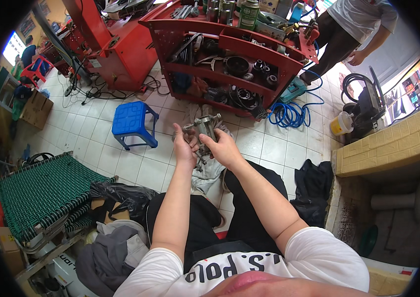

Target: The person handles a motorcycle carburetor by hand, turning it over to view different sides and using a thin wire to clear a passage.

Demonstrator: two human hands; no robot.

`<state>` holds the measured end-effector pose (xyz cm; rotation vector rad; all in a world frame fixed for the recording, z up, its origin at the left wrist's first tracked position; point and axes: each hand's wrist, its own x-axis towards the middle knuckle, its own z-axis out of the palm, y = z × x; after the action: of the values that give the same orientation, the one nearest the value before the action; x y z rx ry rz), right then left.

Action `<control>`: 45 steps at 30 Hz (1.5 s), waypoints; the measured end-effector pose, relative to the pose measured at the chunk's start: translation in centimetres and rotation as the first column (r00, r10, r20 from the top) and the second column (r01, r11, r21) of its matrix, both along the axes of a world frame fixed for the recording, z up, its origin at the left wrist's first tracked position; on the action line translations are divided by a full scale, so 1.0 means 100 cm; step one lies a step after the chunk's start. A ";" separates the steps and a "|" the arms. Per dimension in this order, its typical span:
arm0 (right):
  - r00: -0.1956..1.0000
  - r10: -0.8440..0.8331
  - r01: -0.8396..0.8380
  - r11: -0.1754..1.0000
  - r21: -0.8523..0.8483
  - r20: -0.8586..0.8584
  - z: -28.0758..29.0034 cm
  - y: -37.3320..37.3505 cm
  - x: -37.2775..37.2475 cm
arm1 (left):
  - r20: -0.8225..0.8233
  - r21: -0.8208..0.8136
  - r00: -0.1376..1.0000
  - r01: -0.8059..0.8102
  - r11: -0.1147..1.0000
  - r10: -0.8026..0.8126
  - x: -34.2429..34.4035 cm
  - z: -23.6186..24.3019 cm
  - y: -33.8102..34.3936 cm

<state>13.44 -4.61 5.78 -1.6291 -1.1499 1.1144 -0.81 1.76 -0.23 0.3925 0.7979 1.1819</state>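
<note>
My right hand (224, 148) is closed on a grey metal mechanical part (205, 127), its thumb along the near side. The part has a thick cylindrical body and short knobs or bolt ends sticking out at the top; its exact kind I cannot make out. Close at its left is my left hand (186, 148), thumb raised and fingers apart, partly bent toward the part's lower end; whether they touch it is hard to see. Below both hands, a pale rag (209, 175) lies on the floor, with small metal pieces (201, 161) just above it.
Ahead stands a red tool cart (229, 44) with parts and cans. A blue plastic stool (133, 121) is at the left, beyond a green woven folding bed (51, 185). A blue hose (289, 115) lies coiled near a person's legs (321, 47). Black cloth (314, 183) is at my right.
</note>
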 end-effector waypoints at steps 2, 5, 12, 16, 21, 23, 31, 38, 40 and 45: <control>0.999 -0.014 0.013 0.999 0.030 0.034 -0.005 0.000 0.004 | 0.159 0.060 0.987 -0.013 0.998 0.003 0.007 0.013 -0.002; 1.000 -0.010 0.010 1.000 0.028 -0.014 -0.007 0.001 0.004 | -0.040 0.117 0.999 0.007 0.993 -0.002 0.007 0.005 0.001; 0.998 -0.004 0.002 0.999 0.033 0.058 -0.006 0.001 0.002 | 0.039 -0.036 0.999 0.028 0.999 -0.026 0.002 -0.006 0.003; 0.999 -0.020 0.021 0.999 0.042 -0.035 -0.007 0.001 0.002 | 0.093 0.085 0.995 0.014 0.996 -0.022 0.005 0.010 -0.001; 1.000 0.016 -0.015 0.999 -0.044 0.019 0.004 0.000 -0.002 | -0.095 0.026 0.995 0.011 1.000 -0.008 -0.001 -0.004 0.003; 1.000 0.001 -0.001 1.000 0.014 0.018 -0.004 0.001 0.000 | 0.015 -0.002 0.999 0.039 0.999 -0.039 0.001 -0.006 0.002; 0.999 0.007 -0.008 1.000 -0.012 -0.054 0.006 -0.001 -0.003 | -0.002 0.032 1.000 0.019 0.999 -0.019 -0.003 -0.010 0.005; 1.000 -0.016 0.015 0.998 0.064 0.021 -0.010 0.002 0.005 | 0.159 0.031 0.987 0.008 0.999 -0.013 0.008 0.011 0.000; 1.000 0.004 -0.004 1.000 0.014 -0.003 -0.001 0.001 -0.001 | 0.079 0.021 0.997 0.015 1.000 -0.017 -0.003 -0.001 0.005; 0.999 -0.006 0.002 0.996 0.086 0.040 -0.010 0.002 0.002 | -0.006 -0.019 1.000 0.011 1.000 -0.011 0.002 -0.001 0.002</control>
<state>13.63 -4.38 4.83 -1.5932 -1.2038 1.0200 -0.62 1.94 -0.34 0.3849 0.8108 1.1623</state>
